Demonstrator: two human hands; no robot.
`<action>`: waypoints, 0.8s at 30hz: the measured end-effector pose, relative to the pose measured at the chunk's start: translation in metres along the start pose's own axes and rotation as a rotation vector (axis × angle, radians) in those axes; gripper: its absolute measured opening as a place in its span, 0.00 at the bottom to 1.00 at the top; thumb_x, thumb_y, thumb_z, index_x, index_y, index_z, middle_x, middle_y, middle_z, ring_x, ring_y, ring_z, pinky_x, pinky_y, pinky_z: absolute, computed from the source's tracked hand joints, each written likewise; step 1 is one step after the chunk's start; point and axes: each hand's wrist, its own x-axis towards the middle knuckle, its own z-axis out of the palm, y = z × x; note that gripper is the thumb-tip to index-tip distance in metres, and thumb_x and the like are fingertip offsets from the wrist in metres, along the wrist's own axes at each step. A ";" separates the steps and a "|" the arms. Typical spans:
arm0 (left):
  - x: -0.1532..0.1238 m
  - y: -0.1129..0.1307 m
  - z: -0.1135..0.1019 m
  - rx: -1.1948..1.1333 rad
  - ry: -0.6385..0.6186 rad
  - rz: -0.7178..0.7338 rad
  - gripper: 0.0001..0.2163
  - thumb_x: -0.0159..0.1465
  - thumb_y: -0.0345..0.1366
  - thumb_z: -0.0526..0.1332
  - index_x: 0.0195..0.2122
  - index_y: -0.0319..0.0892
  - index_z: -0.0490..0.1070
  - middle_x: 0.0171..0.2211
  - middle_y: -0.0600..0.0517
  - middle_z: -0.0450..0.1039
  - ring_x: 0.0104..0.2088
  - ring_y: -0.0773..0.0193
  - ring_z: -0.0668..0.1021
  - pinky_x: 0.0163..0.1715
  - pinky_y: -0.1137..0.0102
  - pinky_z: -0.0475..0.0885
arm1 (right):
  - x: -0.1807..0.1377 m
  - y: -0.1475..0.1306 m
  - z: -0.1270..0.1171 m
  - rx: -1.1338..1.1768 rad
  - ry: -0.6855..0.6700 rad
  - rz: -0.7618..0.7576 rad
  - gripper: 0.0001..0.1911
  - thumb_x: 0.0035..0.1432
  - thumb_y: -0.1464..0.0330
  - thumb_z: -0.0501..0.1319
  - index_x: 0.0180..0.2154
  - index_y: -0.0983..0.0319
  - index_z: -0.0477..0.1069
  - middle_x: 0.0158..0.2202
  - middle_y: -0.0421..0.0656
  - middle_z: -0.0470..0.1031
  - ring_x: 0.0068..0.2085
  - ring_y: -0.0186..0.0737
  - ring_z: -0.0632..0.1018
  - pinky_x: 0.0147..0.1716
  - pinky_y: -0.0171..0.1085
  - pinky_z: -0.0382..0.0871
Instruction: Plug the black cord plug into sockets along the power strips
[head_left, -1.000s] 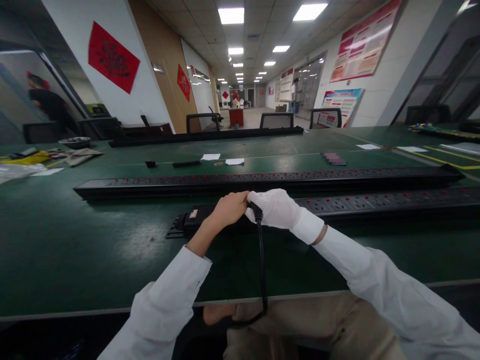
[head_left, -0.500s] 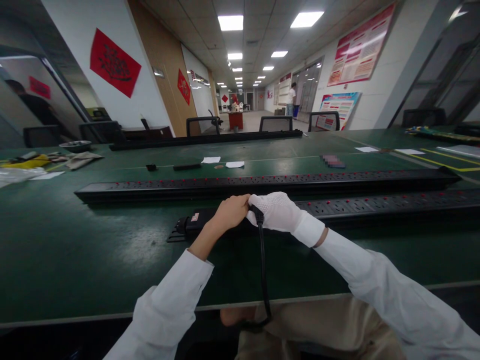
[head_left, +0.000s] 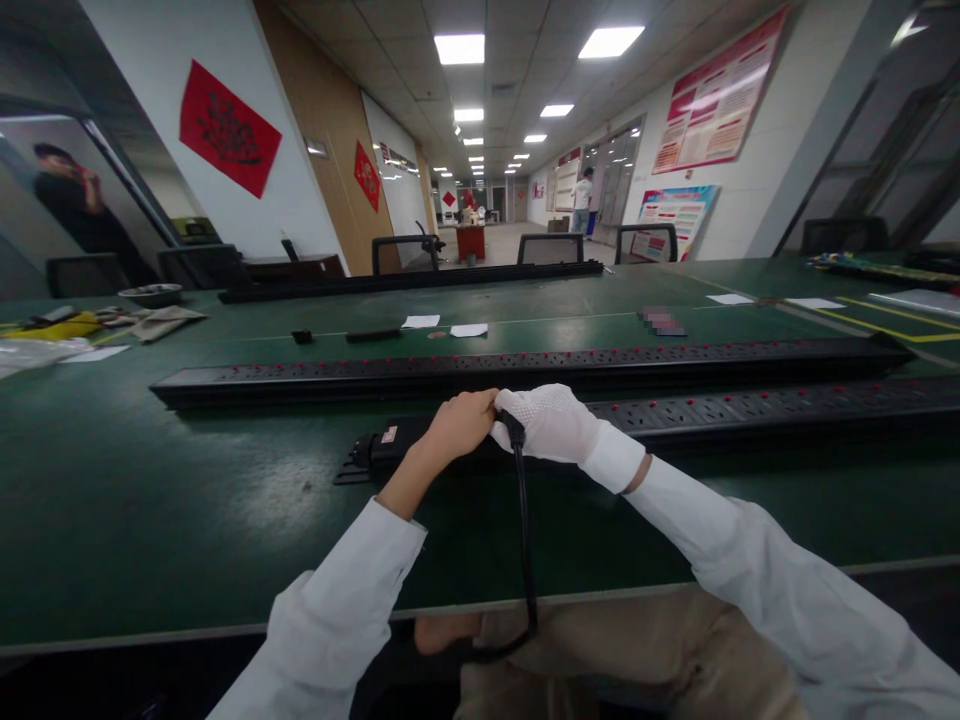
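Note:
A long black power strip (head_left: 720, 410) with red dots along its sockets lies across the table under my hands. My bare left hand (head_left: 463, 422) is closed over its left part, beside the labelled end; the fingertips are hidden. Touching it, my right hand (head_left: 553, 422) in a white dotted glove is closed round a black power plug (head_left: 515, 430), held at the strip's top. From the plug a black cord (head_left: 526, 540) hangs over the table's front edge towards my lap. Whether the plug sits in a socket is hidden by my hands.
A second power strip (head_left: 420, 372) lies just behind. Further back are a long dark bar (head_left: 420, 280), white papers (head_left: 469, 330) and small black pieces (head_left: 302, 336). A bowl (head_left: 151, 294) and cloths stand far left. People are in the background.
Both hands stay in nearly the same place on the plug and strip. The cord's lower end has shifted slightly left. In the background, the person at far left has turned.

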 end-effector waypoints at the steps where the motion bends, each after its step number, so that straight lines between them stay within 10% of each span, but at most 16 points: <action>1: 0.000 0.000 0.000 0.000 0.002 0.004 0.13 0.61 0.32 0.45 0.40 0.46 0.66 0.40 0.48 0.72 0.41 0.54 0.74 0.37 0.64 0.66 | 0.000 0.000 -0.001 0.005 -0.002 -0.003 0.16 0.57 0.59 0.46 0.35 0.64 0.64 0.28 0.45 0.73 0.29 0.35 0.73 0.29 0.32 0.59; 24: 0.001 0.000 0.001 0.052 0.002 0.022 0.13 0.61 0.33 0.43 0.39 0.46 0.65 0.40 0.48 0.73 0.41 0.53 0.74 0.35 0.64 0.66 | -0.001 0.000 -0.002 -0.012 -0.017 -0.003 0.16 0.57 0.59 0.46 0.35 0.63 0.64 0.28 0.44 0.73 0.28 0.35 0.73 0.27 0.32 0.58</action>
